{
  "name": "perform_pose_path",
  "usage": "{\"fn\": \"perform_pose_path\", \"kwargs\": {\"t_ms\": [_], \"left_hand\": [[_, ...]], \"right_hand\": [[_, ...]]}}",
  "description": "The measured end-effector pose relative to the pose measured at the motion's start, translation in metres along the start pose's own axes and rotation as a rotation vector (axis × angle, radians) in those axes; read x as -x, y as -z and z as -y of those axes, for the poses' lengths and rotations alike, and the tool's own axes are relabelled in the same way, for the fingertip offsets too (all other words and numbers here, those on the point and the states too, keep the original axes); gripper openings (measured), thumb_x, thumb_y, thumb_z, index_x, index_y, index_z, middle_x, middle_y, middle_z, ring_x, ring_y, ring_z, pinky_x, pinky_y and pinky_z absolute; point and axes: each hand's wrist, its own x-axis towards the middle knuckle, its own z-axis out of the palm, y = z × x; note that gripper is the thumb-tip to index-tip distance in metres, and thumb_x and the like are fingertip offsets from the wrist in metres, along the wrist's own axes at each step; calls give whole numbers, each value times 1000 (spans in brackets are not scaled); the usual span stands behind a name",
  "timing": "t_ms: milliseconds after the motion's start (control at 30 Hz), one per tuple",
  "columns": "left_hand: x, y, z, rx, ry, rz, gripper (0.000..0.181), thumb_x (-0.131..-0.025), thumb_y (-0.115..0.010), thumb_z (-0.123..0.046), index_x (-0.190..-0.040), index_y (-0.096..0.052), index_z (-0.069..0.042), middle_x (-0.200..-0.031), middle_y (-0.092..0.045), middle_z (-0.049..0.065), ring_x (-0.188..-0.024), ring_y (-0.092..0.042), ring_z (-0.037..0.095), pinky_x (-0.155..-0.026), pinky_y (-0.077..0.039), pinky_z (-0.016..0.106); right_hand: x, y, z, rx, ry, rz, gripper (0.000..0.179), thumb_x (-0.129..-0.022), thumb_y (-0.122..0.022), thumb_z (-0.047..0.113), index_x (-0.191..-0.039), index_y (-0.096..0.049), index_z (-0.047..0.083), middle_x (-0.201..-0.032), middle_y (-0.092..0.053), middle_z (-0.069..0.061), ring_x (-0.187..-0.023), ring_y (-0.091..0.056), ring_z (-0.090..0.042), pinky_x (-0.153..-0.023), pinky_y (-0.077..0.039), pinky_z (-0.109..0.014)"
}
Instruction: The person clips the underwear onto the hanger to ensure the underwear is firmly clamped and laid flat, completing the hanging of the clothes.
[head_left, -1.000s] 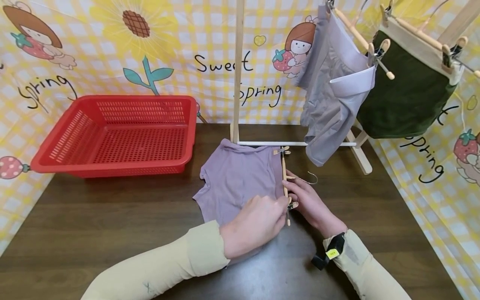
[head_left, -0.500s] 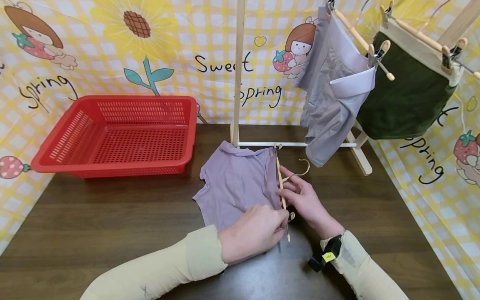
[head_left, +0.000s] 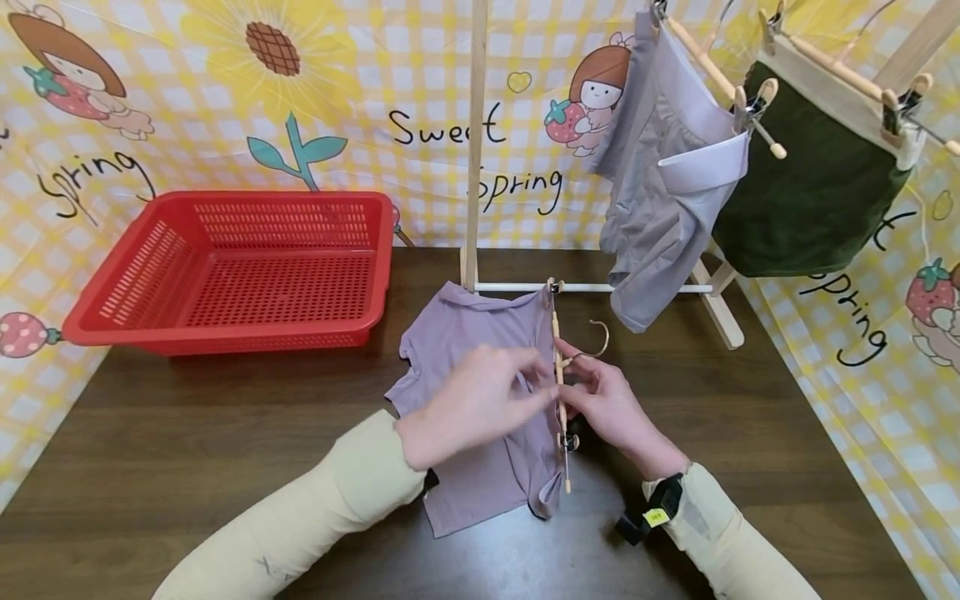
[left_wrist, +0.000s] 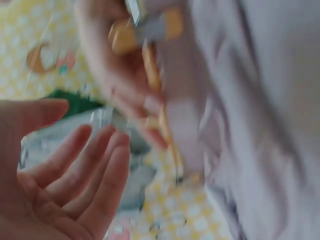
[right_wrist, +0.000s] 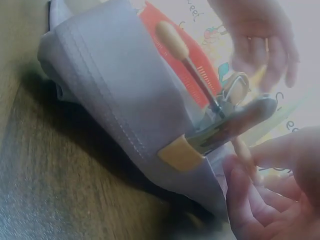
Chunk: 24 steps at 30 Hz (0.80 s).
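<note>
Lilac shorts [head_left: 483, 492] lie on the dark wooden table, waistband to the right along a wooden clip hanger [head_left: 562, 415]. My right hand [head_left: 611, 408] pinches the hanger's bar near its middle, beside the metal hook [head_left: 604, 333]. In the right wrist view, the near clip [right_wrist: 182, 152] bites the waistband, with cloth reaching past it. The far clip [head_left: 555, 286] stands at the other end of the waistband. My left hand [head_left: 472, 400], blurred, hovers over the shorts with loosely bent fingers. The left wrist view shows nothing between its thumb and fingers [left_wrist: 107, 165].
A red plastic basket [head_left: 225, 340] stands at the back left. Behind the shorts rises a wooden rack [head_left: 477, 150] with a white lower bar [head_left: 525, 287]. Grey shorts [head_left: 675, 208] and a dark green garment [head_left: 810, 183] hang from clip hangers at the right.
My left hand has let go of the near clip and moved up and left over the shorts. The hanger has shifted slightly left and toward me, still in my right hand.
</note>
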Motion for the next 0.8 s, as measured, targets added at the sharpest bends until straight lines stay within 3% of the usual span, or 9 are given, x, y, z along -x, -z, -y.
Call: {"fn": "perform_pose_path", "kwargs": {"t_ms": [133, 400, 567, 800], "left_hand": [[-11, 20, 10, 2, 41, -132, 25, -93, -75, -25, -114, -74, -11, -102, -75, 0, -90, -70, 16, -78, -54, 32], [-27, 48, 26, -30, 102, -290, 46, -94, -74, -29, -134, -63, -9, -130, -66, 4, -121, -59, 21, -103, -43, 41], [-36, 57, 33, -33, 145, -351, 65, -94, -74, -34, -147, -48, -7, -142, -55, 7, -127, -50, 24, -106, -39, 43], [-61, 71, 48, 67, 207, -385, 89, -93, -73, -27, -161, -18, -10, -160, -32, 10, -136, -41, 25, -108, -38, 46]], "right_hand": [[1, 2, 2, 30, -12, -10, 63, -93, -69, -2, -152, -46, 1, -116, -68, -24, -63, -65, -17, -60, -56, -30], [4, 2, 8, 65, -23, -19, 65, -93, -72, 1, -152, -47, 6, -119, -68, -20, -63, -63, -19, -60, -56, -29], [6, 2, 10, 81, -8, -8, 66, -93, -71, 0, -153, -45, 7, -115, -68, -20, -61, -62, -19, -60, -55, -29], [8, 1, 14, 75, 24, -17, 66, -93, -70, -2, -153, -45, 5, -114, -68, -21, -59, -62, -20, -59, -55, -29]]}}
